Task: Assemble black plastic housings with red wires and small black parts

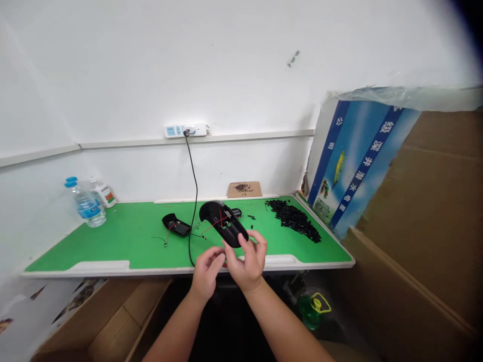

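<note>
My right hand (pixel 247 261) grips the lower end of a curved black plastic housing (pixel 230 232), tilted above the green table. Its hollow inside faces me, with red wires and a small green part in it. Just left of it, my left hand (pixel 209 271) is closed, fingertips together near the table's front edge; what they pinch is hidden. A similar black housing (pixel 176 225) lies on the table to the left, with thin wires trailing from it. Behind the held housing, another black piece (pixel 236 212) is partly covered.
A heap of small black parts (pixel 296 220) lies on the green table (pixel 128 226) at right. Small dark bits rest on cardboard (pixel 256 191) behind. A black cable (pixel 195 181) hangs from the power strip (pixel 171 131). Bottles (pixel 88 208) stand left; cardboard boxes (pixel 426 221) flank the table.
</note>
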The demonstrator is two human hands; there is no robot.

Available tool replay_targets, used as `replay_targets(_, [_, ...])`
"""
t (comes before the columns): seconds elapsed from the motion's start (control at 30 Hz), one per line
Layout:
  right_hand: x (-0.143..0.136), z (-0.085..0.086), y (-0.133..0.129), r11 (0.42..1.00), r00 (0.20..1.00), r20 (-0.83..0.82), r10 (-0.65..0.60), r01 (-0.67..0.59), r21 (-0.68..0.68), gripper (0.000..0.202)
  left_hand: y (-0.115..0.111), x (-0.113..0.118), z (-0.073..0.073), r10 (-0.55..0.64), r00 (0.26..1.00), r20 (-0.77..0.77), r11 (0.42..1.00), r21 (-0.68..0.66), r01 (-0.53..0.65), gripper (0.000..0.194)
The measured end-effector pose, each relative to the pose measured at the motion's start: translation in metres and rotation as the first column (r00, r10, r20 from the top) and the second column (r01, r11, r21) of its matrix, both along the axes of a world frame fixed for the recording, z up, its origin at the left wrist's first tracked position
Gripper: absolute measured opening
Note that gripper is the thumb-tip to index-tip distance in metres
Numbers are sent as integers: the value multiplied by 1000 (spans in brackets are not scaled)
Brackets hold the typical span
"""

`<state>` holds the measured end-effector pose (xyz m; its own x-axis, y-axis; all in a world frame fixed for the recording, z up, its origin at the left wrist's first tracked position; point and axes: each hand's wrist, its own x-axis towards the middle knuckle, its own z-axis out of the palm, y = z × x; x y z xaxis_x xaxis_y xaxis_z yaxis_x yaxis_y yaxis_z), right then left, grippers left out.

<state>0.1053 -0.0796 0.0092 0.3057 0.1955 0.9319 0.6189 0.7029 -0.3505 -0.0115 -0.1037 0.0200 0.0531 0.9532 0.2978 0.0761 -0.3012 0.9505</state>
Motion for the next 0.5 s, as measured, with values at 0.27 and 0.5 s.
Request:
replay_targets(0.27, [-7, 14, -31, 986, 979, -163, 122, -139, -95, 39, 6, 41, 64, 98, 953, 288, 994, -72, -81, 34])
replay_targets(0.5, [-5, 15, -50, 956, 942, -245, 232, -266, -120, 41, -11, 48, 82, 64, 944, 322, 997, -66, -46, 36])
